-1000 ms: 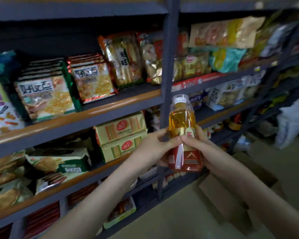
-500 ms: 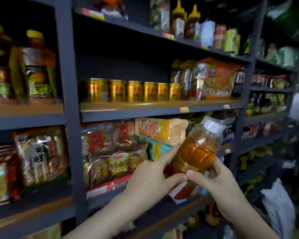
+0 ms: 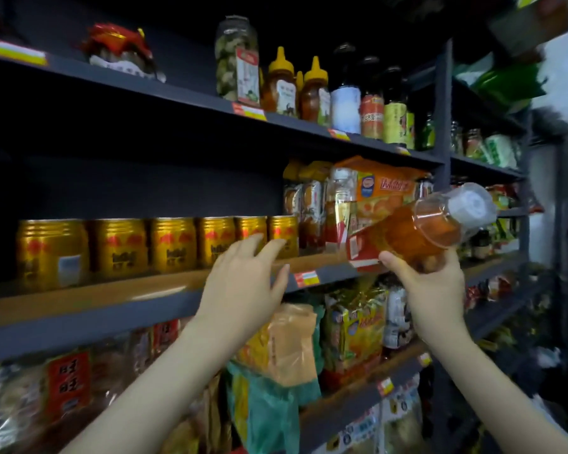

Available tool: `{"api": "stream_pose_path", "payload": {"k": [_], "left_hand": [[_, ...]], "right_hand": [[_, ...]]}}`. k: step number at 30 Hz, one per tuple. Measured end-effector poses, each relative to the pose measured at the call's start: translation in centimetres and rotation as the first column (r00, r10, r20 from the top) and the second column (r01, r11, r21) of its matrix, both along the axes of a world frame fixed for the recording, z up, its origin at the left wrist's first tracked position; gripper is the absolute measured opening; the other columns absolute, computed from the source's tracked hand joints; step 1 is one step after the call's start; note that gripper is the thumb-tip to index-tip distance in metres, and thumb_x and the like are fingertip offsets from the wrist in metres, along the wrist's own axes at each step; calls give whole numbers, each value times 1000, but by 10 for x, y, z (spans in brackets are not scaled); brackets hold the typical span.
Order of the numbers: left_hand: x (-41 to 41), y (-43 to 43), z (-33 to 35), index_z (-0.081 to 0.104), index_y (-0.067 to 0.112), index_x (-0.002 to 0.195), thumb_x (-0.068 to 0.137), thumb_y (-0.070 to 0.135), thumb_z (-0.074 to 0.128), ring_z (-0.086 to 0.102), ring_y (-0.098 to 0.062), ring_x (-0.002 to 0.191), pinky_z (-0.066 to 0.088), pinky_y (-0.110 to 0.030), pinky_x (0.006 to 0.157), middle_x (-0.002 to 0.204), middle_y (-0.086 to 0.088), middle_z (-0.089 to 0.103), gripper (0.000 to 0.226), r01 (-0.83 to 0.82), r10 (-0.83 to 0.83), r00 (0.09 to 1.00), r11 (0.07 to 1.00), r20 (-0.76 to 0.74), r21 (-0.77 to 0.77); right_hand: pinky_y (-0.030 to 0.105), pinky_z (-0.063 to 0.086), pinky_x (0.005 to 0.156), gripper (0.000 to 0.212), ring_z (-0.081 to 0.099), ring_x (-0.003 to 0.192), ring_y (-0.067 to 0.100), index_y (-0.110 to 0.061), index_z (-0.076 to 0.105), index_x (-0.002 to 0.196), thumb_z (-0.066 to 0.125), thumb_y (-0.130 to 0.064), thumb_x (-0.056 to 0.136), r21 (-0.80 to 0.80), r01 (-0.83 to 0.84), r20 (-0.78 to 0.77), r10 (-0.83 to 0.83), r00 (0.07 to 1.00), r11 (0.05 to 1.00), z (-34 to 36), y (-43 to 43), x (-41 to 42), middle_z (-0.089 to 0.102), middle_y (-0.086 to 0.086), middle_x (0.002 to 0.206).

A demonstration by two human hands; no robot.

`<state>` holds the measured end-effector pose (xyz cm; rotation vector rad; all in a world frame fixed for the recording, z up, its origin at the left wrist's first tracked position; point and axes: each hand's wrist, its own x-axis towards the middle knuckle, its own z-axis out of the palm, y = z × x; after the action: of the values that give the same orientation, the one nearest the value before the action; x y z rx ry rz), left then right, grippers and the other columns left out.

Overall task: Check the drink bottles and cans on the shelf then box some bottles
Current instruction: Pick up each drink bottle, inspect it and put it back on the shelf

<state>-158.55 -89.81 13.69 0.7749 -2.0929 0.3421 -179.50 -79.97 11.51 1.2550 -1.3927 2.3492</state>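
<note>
The left hand (image 3: 243, 290) has released the bottle (image 3: 417, 234) and reaches, open and empty, toward the cans (image 3: 174, 244) at centre, while the right hand (image 3: 430, 290) alone grips it, so checking probably continues.

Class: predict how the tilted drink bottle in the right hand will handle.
Mostly full of amber liquid, the bottle probably feels heavy for its size. Its round body would likely roll if laid flat. Held one-handed by the right hand, it might slip.

The right hand (image 3: 435, 290) grips a tilted amber bottle (image 3: 420, 235); the left hand (image 3: 243, 286) reaches, fingers spread, toward gold cans (image 3: 174, 245).
</note>
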Motion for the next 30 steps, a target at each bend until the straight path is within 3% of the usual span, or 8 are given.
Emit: {"api": "stream_pose_path", "payload": {"k": [2, 5, 12, 20, 22, 26, 30], "left_hand": [[-26, -13, 10, 36, 26, 148, 101, 41, 40, 34, -22, 138, 31, -33, 111, 150, -4, 38, 49, -10, 9, 1000, 999, -12, -30], [-67, -29, 23, 36, 24, 147, 101, 39, 42, 41, -20, 132, 39, -32, 103, 144, -1, 45, 49, 17, -19, 998, 999, -66, -40], [-137, -51, 39, 33, 19, 145, 99, 34, 50, 59, -24, 108, 51, -30, 78, 127, -7, 56, 51, 75, -61, 992, 988, -106, 137], [-191, -70, 53, 23, 14, 149, 95, 44, 54, 63, -29, 101, 54, -36, 77, 115, -10, 63, 68, -23, 42, 995, 979, -86, 202], [-204, -75, 55, 16, 16, 151, 93, 46, 57, 64, -30, 100, 56, -39, 79, 114, -11, 63, 77, -39, 61, 994, 974, -96, 221], [-226, -79, 51, -15, 29, 152, 93, 45, 58, 62, -32, 104, 52, -38, 79, 131, -17, 53, 96, -67, 86, 992, 979, -92, 193], [-238, -82, 46, -19, 37, 149, 97, 33, 56, 61, -31, 104, 52, -35, 78, 142, -19, 39, 92, -79, 88, 995, 982, -46, 173]], "right_hand": [[31, 46, 99, 64, 59, 112, 5, -26, 50, 131, 81, -16, 75, -35, 28, 18, -27, 999, 999, 16, -23, -30, 63, -11, 121], [32, 44, 98, 66, 59, 112, 11, -21, 48, 134, 80, -15, 76, -19, 77, 22, -77, 997, 997, 36, -50, -71, 62, -8, 119], [52, 47, 100, 67, 61, 112, 19, -25, 48, 132, 82, -19, 74, 66, 3, 14, -4, 1000, 998, 60, -102, -148, 65, -3, 121], [49, 47, 101, 69, 60, 113, 21, -17, 47, 133, 82, -11, 73, 250, -126, -115, 159, 981, 960, 74, -127, -197, 63, 3, 122], [48, 47, 101, 79, 59, 115, 21, -20, 39, 140, 81, -7, 74, 292, -180, -122, 224, 967, 939, 78, -131, -206, 61, 5, 126], [54, 39, 108, 102, 47, 131, 24, -46, 16, 148, 80, -12, 76, 376, -235, -191, 323, 927, 897, 79, -141, -212, 46, 3, 146], [50, 19, 118, 104, 22, 145, 21, -51, -5, 148, 71, -16, 86, 465, -166, -318, 340, 885, 869, 85, -143, -208, 11, -11, 160]]}}
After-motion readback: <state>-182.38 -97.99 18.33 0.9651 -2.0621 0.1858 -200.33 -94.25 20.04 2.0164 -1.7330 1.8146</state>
